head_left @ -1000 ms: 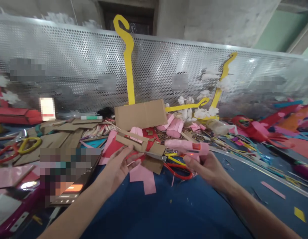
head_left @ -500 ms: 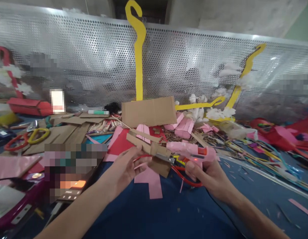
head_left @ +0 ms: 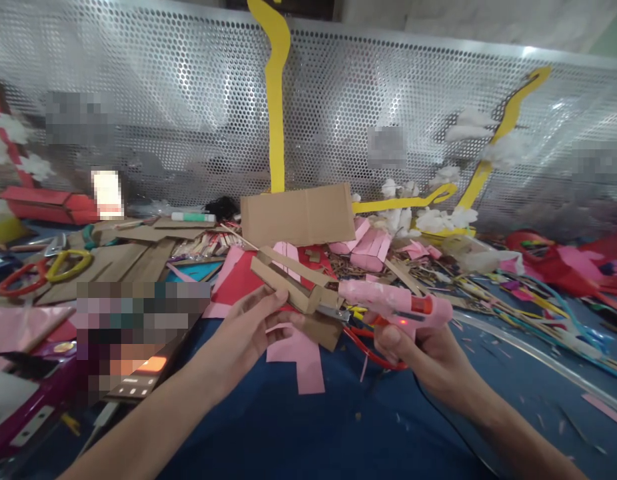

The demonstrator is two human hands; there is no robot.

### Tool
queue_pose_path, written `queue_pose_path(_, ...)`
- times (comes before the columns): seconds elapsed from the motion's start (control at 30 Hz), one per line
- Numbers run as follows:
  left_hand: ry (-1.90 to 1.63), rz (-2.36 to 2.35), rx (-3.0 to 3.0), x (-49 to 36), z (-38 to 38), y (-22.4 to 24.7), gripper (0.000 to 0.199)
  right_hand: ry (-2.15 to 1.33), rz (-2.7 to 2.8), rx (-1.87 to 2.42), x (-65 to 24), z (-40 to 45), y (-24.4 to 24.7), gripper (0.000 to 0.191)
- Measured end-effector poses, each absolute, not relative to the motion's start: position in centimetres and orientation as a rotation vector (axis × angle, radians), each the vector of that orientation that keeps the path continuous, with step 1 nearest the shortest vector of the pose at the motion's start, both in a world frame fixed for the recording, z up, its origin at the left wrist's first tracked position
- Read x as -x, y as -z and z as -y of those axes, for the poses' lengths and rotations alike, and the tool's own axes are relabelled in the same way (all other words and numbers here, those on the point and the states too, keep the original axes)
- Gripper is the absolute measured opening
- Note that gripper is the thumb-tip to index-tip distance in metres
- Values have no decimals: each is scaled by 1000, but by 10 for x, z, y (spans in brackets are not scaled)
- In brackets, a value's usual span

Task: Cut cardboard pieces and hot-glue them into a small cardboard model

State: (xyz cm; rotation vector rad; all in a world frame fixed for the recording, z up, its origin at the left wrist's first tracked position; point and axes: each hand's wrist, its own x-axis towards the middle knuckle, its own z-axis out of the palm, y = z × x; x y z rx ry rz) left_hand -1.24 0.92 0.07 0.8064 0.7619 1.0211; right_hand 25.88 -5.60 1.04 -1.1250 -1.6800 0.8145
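Note:
My left hand (head_left: 256, 320) is closed on a small folded cardboard box (head_left: 281, 283), an open, narrow shape tilted up to the left. In my right hand (head_left: 406, 343) is a pink hot glue gun (head_left: 381, 300) with a small red light lit on its side. Its nozzle points left, close to the right end of the cardboard box; whether it touches cannot be made out. Below lie red-handled scissors (head_left: 373, 357), partly hidden by the hand and box. A brown cardboard piece (head_left: 321, 332) and pink paper (head_left: 308, 373) sit under the box.
A cardboard box (head_left: 298, 217) with a tall yellow hook shape (head_left: 276, 113) stands at the perforated metal panel (head_left: 338, 87). To the left are cardboard sheets (head_left: 118, 270), yellow-handled scissors (head_left: 68, 265) and a phone (head_left: 138, 377). Scraps and sticks (head_left: 508, 300) litter the right.
The small cardboard box has turned so that its open inside shows more. The glue gun has shifted slightly right and up. The whole view has tilted down a little.

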Motion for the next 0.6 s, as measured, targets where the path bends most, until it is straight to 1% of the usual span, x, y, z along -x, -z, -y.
queue_pose_path(0.13,-1045,-736,-852,14,-8,-2,23,-839,1698,1113,-258,57,-13,35)
queue_pose_path(0.33,-1045,-795,-766,12,-7,-6,28,-981,1657,1129,-262,57,-4,36)
queue_pose_path(0.47,-1006,-784,-768,12,-6,-6,25,-1002,1671,1112,-260,58,-1,38)
queue_pose_path(0.6,-954,-723,-752,13,-5,-6,27,-1010,1680,1091,-256,59,-1,37)
